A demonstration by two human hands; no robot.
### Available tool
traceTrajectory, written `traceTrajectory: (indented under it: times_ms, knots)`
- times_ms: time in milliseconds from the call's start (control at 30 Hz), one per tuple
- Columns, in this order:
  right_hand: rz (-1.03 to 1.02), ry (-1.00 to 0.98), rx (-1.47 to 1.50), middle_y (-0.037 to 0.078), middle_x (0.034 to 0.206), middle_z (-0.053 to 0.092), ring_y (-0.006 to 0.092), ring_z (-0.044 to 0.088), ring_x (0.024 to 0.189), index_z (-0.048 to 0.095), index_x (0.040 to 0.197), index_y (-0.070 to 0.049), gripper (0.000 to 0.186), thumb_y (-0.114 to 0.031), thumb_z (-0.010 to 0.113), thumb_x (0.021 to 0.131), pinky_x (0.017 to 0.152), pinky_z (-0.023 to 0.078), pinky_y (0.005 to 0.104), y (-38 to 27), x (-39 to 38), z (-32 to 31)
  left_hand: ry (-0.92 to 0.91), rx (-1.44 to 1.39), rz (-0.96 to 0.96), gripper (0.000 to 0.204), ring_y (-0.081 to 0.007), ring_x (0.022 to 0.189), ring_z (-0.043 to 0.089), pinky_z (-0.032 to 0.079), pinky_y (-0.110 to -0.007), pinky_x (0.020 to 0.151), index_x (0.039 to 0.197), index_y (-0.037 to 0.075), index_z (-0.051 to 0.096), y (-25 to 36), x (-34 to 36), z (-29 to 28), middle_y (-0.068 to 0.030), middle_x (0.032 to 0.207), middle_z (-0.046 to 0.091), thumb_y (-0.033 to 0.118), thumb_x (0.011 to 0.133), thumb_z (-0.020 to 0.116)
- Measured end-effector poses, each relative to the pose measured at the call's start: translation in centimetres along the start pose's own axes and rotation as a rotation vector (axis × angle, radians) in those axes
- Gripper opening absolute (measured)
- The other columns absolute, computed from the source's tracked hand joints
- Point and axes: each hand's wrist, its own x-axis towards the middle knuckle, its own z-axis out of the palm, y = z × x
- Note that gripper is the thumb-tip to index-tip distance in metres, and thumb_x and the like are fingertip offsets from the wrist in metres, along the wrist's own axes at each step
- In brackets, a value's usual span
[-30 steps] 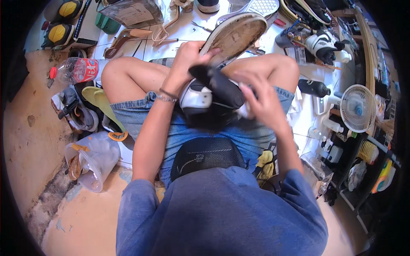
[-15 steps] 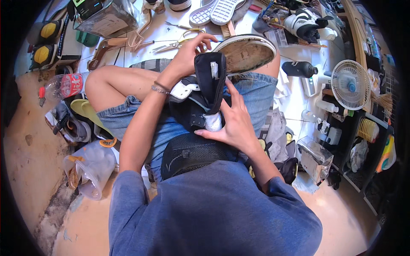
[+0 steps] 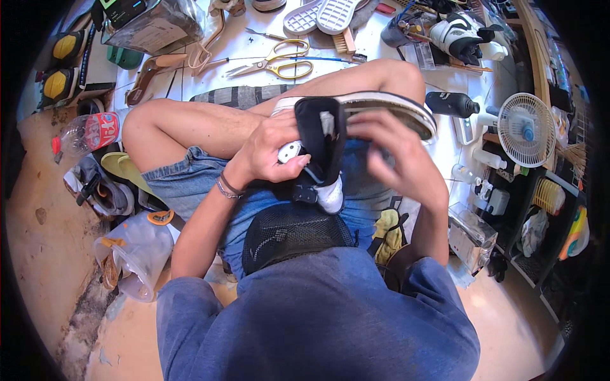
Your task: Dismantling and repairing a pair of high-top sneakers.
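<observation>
A black and white shoe upper (image 3: 318, 136) is in my lap, its black tongue standing up with a small pale label. Behind it a shoe sole (image 3: 412, 113) with a white rim and worn inside extends rightward; whether it is attached is unclear. My left hand (image 3: 273, 149) grips the upper at its white eyelet panel, thumb over the front. My right hand (image 3: 394, 152) is motion-blurred just right of the tongue, fingers curved and apart from the thumb, with nothing visible held. A black mesh bag (image 3: 292, 238) lies at my waist.
Yellow-handled scissors (image 3: 286, 68), a brush (image 3: 343, 42) and white soles (image 3: 333, 14) lie on the tiles beyond my legs. A bottle (image 3: 451, 104), fan (image 3: 526, 130) and black rack (image 3: 540, 235) are at right. A plastic bucket (image 3: 130, 257) and plastic bottle (image 3: 92, 133) sit at left.
The sole has dropped lower and tilted toward the right. My left hand has moved down onto the upper. My right hand has lifted away from the shoe's near end, up and rightward.
</observation>
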Motion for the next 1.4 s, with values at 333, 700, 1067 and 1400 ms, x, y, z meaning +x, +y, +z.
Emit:
traceTrajectory:
  times_ms: [333, 700, 1067, 1400]
  knots:
    - [0.051, 0.14, -0.117, 0.014, 0.093, 0.057, 0.0339, 0.058, 0.092, 0.057, 0.092, 0.0, 0.018, -0.015, 0.067, 0.087, 0.083, 0.049, 0.0427, 6.2, 8.6, 0.6, -0.203, 0.167, 0.082, 0.04, -0.0316, 0.097, 0.061, 0.044, -0.049, 0.101, 0.095, 0.009, 0.072, 1.0, 1.0, -0.2, -0.011, 0.108, 0.067, 0.025, 0.059, 0.076]
    - [0.188, 0.054, -0.191, 0.016, 0.087, 0.055, 0.0351, 0.059, 0.088, 0.057, 0.083, 0.0, 0.024, -0.021, 0.068, 0.089, 0.078, 0.048, 0.0448, 6.0, 10.8, -0.6, -0.277, 0.019, 0.079, 0.032, -0.0264, 0.092, 0.065, 0.049, -0.045, 0.095, 0.085, 0.01, 0.07, 0.1, 2.8, -1.1, -0.006, 0.094, 0.068, 0.037, 0.071, 0.082]
    - [-0.13, -0.078, -0.449, 0.019, 0.069, 0.066, 0.0359, 0.067, 0.068, 0.065, 0.074, 0.002, 0.022, -0.016, 0.069, 0.086, 0.066, 0.052, 0.0451, 0.0, 14.8, -2.6, -0.274, 0.05, 0.03, 0.045, -0.023, 0.083, 0.061, 0.045, -0.041, 0.089, 0.08, 0.012, 0.068, -0.3, 3.3, -0.1, -0.0043, 0.086, 0.061, 0.054, 0.072, 0.08]
    - [-0.423, -0.157, -0.695, 0.017, 0.093, 0.075, 0.0336, 0.074, 0.085, 0.075, 0.087, -0.002, 0.013, -0.012, 0.073, 0.079, 0.073, 0.061, 0.0425, 14.3, 26.5, 9.6, -0.234, 0.007, 0.084, 0.043, -0.0224, 0.084, 0.061, 0.047, -0.042, 0.094, 0.081, 0.009, 0.068, 0.0, 2.3, -0.6, -0.0031, 0.085, 0.06, 0.047, 0.069, 0.083]
